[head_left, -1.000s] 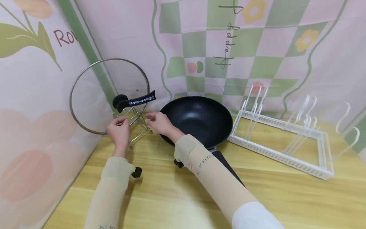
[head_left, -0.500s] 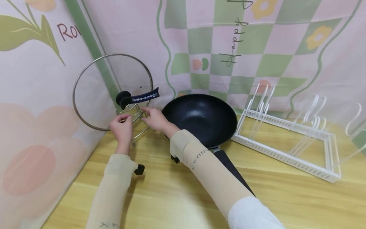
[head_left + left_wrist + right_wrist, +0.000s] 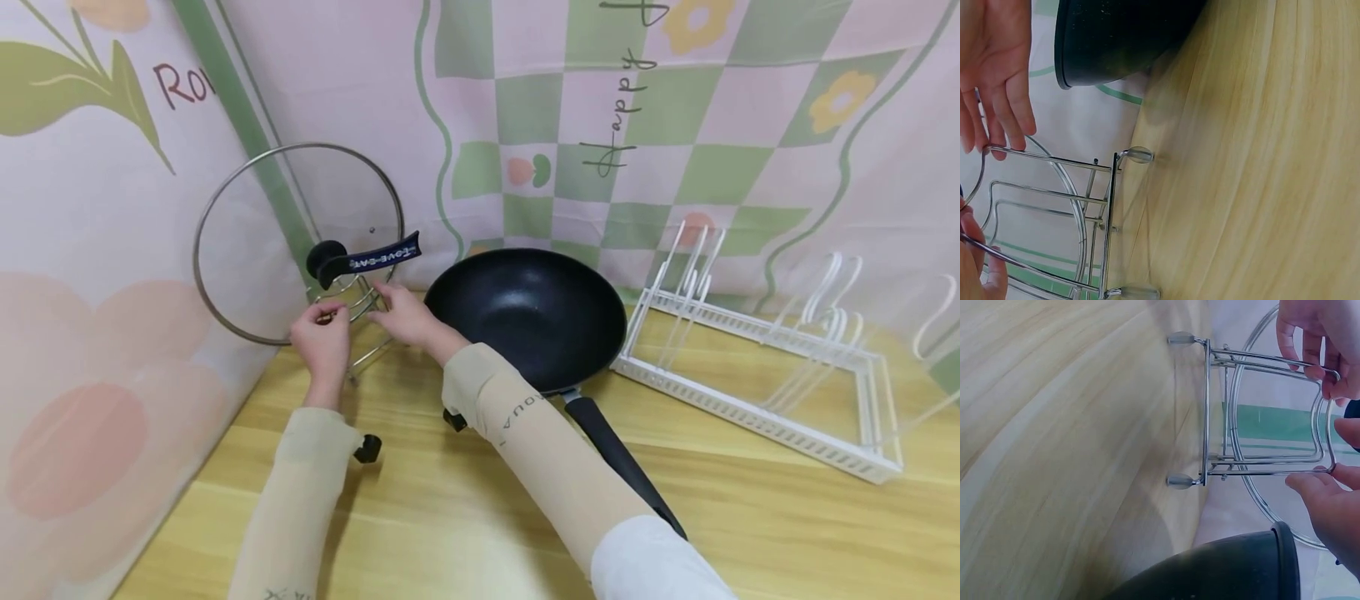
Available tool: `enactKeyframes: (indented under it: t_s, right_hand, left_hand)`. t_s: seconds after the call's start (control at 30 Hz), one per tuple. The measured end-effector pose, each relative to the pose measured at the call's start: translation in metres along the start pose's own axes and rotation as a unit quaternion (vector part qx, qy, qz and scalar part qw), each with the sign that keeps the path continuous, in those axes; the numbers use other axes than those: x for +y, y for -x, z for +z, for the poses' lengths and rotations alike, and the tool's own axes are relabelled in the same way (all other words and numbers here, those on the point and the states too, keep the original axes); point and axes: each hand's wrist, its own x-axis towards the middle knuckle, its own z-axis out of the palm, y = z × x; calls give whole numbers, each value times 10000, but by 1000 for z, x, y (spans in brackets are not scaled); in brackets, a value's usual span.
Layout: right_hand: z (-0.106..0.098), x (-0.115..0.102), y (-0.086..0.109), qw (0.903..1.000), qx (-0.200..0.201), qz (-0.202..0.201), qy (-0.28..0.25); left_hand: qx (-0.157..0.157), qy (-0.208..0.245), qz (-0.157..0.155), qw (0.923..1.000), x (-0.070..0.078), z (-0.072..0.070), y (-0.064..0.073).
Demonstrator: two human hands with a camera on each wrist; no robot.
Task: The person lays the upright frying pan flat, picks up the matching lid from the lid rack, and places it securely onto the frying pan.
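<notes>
A glass lid with a metal rim and a black knob stands upright in a small wire lid rack. My left hand grips the rack's left upper wire, fingers curled round it. At the opposite upper corner my right hand pinches the wire with thumb and fingers; the left wrist view shows its other fingers extended. Grey-tipped feet of the rack are at the wooden tabletop. A dark blue strip with white lettering juts from the knob. My hands partly hide the rack in the head view.
A black wok sits close to the right of the rack, its handle running toward the front right under my right forearm. Farther right is a white rack with upright hooks. Patterned cloth backs the table.
My right hand has moved left onto the corner of the wire rack, its fingers closing there. The left hand keeps its grip. The head view has shifted slightly; lid and wok stay put.
</notes>
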Motion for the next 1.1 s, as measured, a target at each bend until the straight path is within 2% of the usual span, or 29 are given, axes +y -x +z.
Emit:
enactKeyframes:
  t_s: [0.17,0.6,0.77,1.1]
  right_hand:
    - [-2,0,1,10000,-74,0,-38]
    - [-5,-1,4,9992,-241,19,-326]
    - [-7,0,3,9993,-270,-21,-270]
    - [-7,1,2,9992,-363,62,-178]
  left_hand:
    - [31,2,54,10000,0,0,0]
    - [-87,-77,-147,9998,3,-4,-2]
    - [-143,-109,-152,9997,4,-3,-3]
    - [-289,-177,-376,9987,3,-6,-5]
